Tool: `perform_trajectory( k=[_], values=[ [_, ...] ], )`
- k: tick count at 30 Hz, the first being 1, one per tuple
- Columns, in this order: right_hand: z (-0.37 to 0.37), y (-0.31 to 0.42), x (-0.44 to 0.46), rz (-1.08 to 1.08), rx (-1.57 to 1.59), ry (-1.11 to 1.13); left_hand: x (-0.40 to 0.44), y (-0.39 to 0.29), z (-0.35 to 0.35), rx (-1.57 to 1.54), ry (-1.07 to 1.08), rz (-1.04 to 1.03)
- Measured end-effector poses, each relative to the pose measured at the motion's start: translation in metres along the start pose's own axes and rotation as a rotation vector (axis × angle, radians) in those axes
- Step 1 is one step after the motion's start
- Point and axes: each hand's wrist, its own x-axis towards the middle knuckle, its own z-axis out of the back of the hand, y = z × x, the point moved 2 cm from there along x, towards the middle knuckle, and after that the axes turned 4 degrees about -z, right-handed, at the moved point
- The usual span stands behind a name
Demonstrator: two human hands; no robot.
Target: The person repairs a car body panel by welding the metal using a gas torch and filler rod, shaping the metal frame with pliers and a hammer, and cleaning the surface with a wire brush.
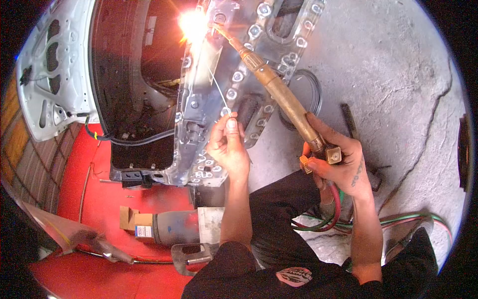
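Note:
My left hand (230, 144) pinches a thin welding rod (218, 85) between thumb and fingers. The rod slants up and left toward a bright flare (194, 25). A brass gas welding torch (279, 87) lies in the grip of my right hand (341, 162), which is wrapped round its valve end near a ribbed yellow knob (305, 163). The torch's tip is beside the flare, at the edge of a bare metal car body panel (209, 104) dotted with round weld marks. Glare hides the exact spot where rod, flame and metal meet.
Red and green hoses (338, 212) run from the torch across the cracked concrete floor (393, 84). Coiled wire (311, 92) lies right of the panel. A white car door (55, 65) is at upper left. A small cardboard box (144, 222) and a locking clamp (189, 259) lie on red surfaces.

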Motion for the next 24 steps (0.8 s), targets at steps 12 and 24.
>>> perform_trajectory(
  k=[12, 24],
  values=[
    [0.0011, 0.0019, 0.0001, -0.011, -0.002, 0.002, -0.0008, -0.0007, 0.0001, -0.002, -0.008, 0.01],
    [0.0008, 0.0021, -0.0003, -0.015, -0.028, 0.008, 0.0012, 0.0027, 0.0001, -0.035, -0.018, 0.004]
  ],
)
